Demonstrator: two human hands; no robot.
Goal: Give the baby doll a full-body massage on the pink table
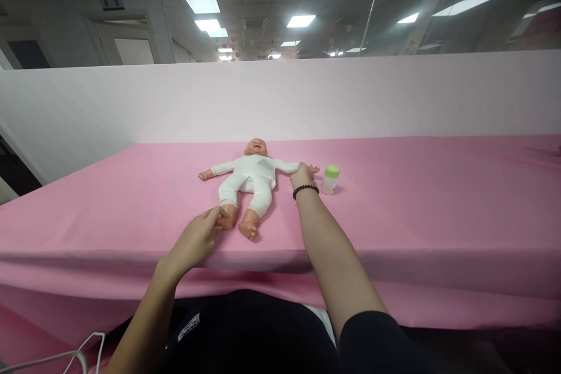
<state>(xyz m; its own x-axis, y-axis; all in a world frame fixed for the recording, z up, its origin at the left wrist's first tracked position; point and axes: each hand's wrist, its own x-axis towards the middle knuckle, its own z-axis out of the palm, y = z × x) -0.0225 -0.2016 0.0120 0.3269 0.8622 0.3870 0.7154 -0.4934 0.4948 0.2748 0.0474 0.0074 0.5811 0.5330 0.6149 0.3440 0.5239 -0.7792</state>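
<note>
A baby doll [248, 178] in a white one-piece suit lies on its back on the pink-covered table [416, 198], head toward the far wall and feet toward me. My left hand [199, 238] is pinched around the doll's foot on the left. My right hand [301, 176], with a dark bead bracelet on the wrist, is closed on the doll's wrist on the right. A small baby bottle with a green cap [330, 179] stands upright just right of my right hand.
A pale pink partition wall [394, 93] runs behind the table. The pink cloth hangs over the table's front edge. A white wire hanger [65, 356] shows at the bottom left near my lap.
</note>
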